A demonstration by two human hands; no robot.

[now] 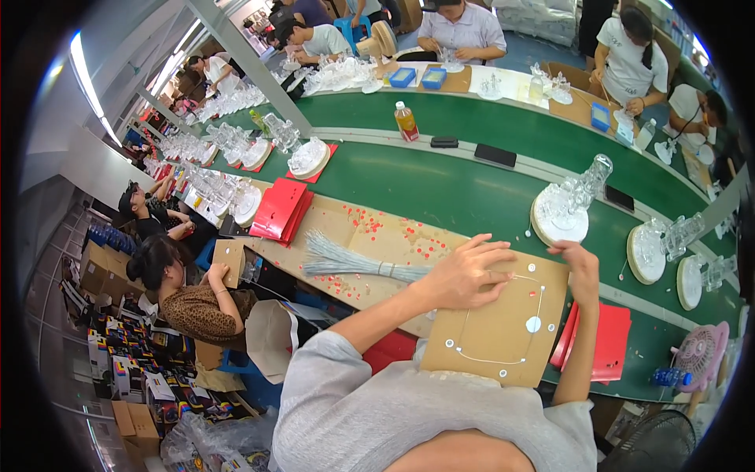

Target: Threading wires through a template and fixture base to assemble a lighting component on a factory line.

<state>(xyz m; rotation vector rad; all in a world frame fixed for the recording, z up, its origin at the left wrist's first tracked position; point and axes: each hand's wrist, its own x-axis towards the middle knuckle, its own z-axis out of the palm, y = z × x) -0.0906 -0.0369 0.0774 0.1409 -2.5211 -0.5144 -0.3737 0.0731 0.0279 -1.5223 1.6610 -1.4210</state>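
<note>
A brown cardboard panel (495, 330) is tilted against my lap, with white wire, small white discs and a larger white dot on its face. My left hand (472, 274) lies across its upper left part, fingers stretched out and apart, fingertips by the upper wire end. At the panel's upper right corner is my right hand (580, 271), its fingers curled together; whatever they pinch, if anything, is hidden. Left of the panel, a bundle of pale grey wires (358, 263) lies on a cardboard sheet (338, 212) sprinkled with red bits.
Red folders (281, 211) are stacked at left, more red folders (605, 342) at right. A clear ornament on a round white base (560, 216) stands on the green belt (440, 185), beside a phone (495, 155) and a drink bottle (406, 122). A pink fan (702, 354) is at right; co-workers sit around.
</note>
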